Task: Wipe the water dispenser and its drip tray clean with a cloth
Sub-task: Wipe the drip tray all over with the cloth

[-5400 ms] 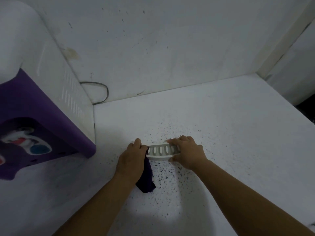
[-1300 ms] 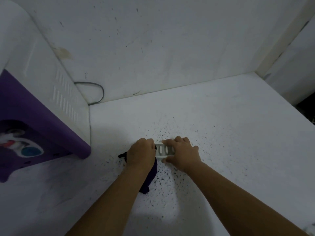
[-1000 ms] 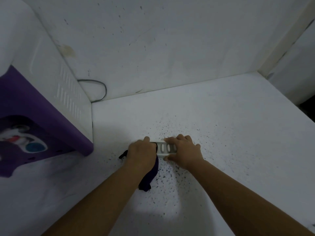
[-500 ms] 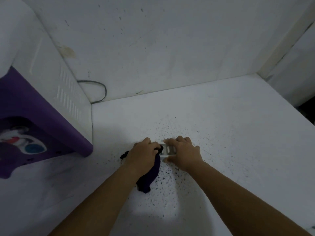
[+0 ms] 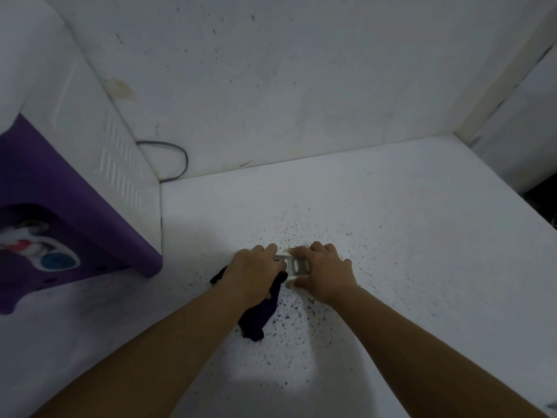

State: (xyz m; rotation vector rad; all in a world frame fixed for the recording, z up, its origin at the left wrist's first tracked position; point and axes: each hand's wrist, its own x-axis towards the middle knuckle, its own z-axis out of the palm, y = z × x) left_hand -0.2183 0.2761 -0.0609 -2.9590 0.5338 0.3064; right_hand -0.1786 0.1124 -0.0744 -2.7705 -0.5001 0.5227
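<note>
A white slotted drip tray (image 5: 297, 266) lies on the speckled white counter (image 5: 391, 236), mostly covered by both hands. My right hand (image 5: 324, 274) grips its right end and holds it down. My left hand (image 5: 254, 271) is closed on a dark purple cloth (image 5: 259, 316) and presses it against the tray's left end; the cloth hangs out below the hand. The water dispenser (image 5: 75, 182), white with a purple front, stands at the left edge of the view, with red and blue taps in its recess.
A white wall (image 5: 286, 86) runs behind the counter. A grey cable (image 5: 176, 159) loops behind the dispenser. Dark specks are scattered on the counter around the hands. The counter's right edge drops off near a dark gap (image 5: 542, 194).
My left hand with the cloth has slid rightwards along the tray, covering more of its slots. My right hand has kept its hold on the tray's right end.
</note>
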